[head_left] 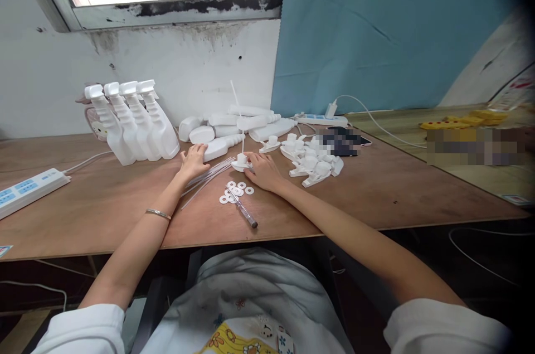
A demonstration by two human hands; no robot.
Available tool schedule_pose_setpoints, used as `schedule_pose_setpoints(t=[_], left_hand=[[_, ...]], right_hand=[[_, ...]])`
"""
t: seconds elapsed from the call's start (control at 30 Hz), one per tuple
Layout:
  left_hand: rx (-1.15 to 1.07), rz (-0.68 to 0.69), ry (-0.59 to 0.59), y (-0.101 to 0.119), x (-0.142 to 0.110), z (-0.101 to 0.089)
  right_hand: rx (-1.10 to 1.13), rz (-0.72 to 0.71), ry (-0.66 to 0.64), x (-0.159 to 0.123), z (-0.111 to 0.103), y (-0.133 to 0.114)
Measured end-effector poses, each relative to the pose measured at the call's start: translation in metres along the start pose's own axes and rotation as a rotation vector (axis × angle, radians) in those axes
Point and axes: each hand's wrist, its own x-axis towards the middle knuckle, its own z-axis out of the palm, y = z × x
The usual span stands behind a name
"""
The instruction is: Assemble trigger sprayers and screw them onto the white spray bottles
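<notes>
My left hand is at the base end of a white plastic bottle lying on its side, fingers over its far side and thumb at its near side. My right hand holds a white trigger spray head, resting upside down on the table with a thin dip tube standing up from it. Loose dip tubes lie beneath and beside my left hand. Between my forearms are several white ring washers and a clear-handled screwdriver lying across them.
Several assembled spray bottles stand at the back left. More bottles lie against the wall. A heap of spray heads is right of my right hand, with a dark phone behind. Power strips and cables lie on the wooden table.
</notes>
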Motion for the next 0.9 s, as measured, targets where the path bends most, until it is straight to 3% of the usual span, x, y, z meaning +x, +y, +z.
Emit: schedule_pose_setpoints(t=[0.3, 0.43, 0.53, 0.63, 0.77, 0.9], left_hand=[[0.053, -0.069, 0.029, 0.003, -0.001, -0.006], [-0.034, -0.098, 0.137, -0.001, 0.001, -0.007], [-0.224, -0.109, 0.207, -0.007, 0.005, -0.004], [-0.541, -0.224, 0.260, -0.011, 0.011, 0.000], [-1.047, -0.471, 0.462, -0.018, 0.021, 0.003], [-1.353, -0.686, 0.578, -0.028, 0.025, 0.004]], right_hand=[[0.060, 0.116, -0.004, 0.002, -0.001, 0.000], [0.081, 0.185, -0.037, 0.003, 0.007, 0.005], [0.096, 0.220, -0.071, 0.003, 0.007, 0.006], [0.089, 0.196, -0.055, 0.003, 0.003, 0.003], [0.080, 0.067, 0.077, 0.002, -0.004, 0.003], [0.127, -0.007, 0.251, 0.001, -0.012, 0.009]])
